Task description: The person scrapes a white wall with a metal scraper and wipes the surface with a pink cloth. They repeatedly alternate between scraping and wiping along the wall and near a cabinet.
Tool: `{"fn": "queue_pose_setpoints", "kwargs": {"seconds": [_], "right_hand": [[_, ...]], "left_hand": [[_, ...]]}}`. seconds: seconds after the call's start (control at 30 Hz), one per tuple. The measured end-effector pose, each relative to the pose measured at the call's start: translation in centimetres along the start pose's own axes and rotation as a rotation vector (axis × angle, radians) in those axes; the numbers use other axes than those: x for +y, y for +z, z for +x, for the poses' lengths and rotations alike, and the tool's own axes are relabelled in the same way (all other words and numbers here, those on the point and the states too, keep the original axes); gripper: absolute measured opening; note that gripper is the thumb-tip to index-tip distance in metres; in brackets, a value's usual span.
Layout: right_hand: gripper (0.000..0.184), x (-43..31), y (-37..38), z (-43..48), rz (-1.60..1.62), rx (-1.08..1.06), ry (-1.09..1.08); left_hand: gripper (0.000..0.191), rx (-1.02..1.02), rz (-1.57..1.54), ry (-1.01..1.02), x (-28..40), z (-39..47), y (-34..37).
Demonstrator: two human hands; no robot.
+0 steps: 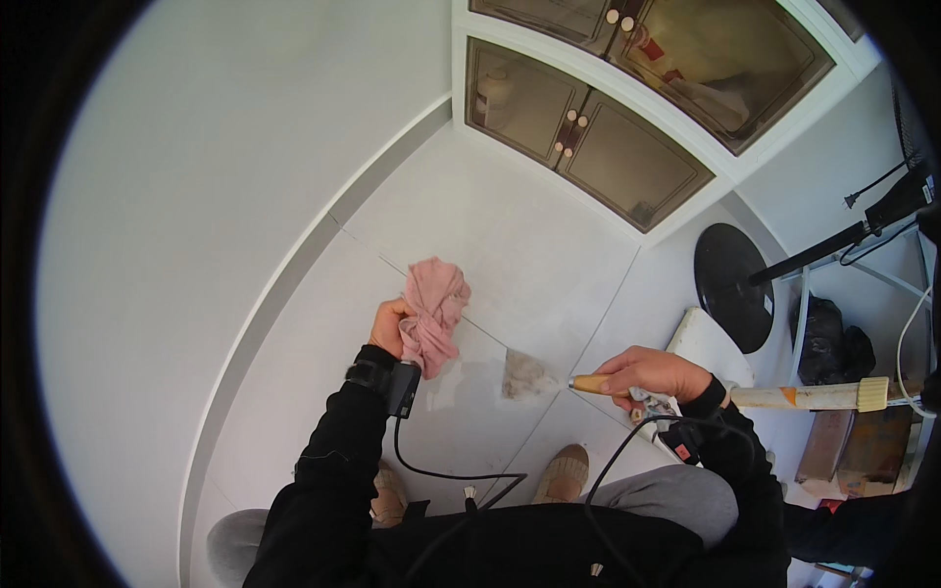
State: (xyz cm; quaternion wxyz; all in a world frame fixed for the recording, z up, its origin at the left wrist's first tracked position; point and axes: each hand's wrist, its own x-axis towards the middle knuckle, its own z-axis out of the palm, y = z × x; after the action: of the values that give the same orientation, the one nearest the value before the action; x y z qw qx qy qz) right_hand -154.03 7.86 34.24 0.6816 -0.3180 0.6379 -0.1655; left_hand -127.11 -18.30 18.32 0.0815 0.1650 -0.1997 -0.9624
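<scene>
My left hand (387, 327) grips a crumpled pink cloth (435, 312) over the pale tiled floor. To its right, my right hand (650, 371) is closed on the wooden handle of a putty knife (526, 376). The knife's wide blade points left towards the cloth and looks smeared. Whether the blade touches the floor cannot be told. A crumpled piece of whitish material (656, 404) shows beneath the right hand's fingers; how it is held is unclear. Between the cloth and the blade, the floor tiles (459, 386) have a faint wet-looking sheen.
A white cabinet (728, 173) with dark-tinted doors stands ahead, and a wall with a baseboard (287, 272) runs along the left. On the right are a black round stand base (735, 287), a white dustpan-like piece (702, 342), a pale pole (801, 398), black bags (822, 342) and cardboard boxes (872, 452).
</scene>
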Motion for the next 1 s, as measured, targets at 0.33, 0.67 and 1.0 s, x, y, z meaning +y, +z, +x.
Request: {"fn": "queue_pose_setpoints", "kwargs": {"seconds": [0.33, 0.67, 1.0], "right_hand": [[0.035, 0.0, 0.2, -0.2, 0.061, 0.351, -0.215], [0.047, -8.5, -4.7, 4.8, -0.121, 0.317, -0.339], [0.046, -8.6, -6.1, 15.5, -0.115, -0.019, -0.433]], "left_hand": [[0.023, 0.214, 0.371, 0.181, -5.0, 4.3, -0.8], [0.052, 0.568, 0.941, 0.278, -3.4, 6.0, 1.6], [0.034, 0.927, 0.736, 0.416, -3.7, 2.6, -2.0]]}}
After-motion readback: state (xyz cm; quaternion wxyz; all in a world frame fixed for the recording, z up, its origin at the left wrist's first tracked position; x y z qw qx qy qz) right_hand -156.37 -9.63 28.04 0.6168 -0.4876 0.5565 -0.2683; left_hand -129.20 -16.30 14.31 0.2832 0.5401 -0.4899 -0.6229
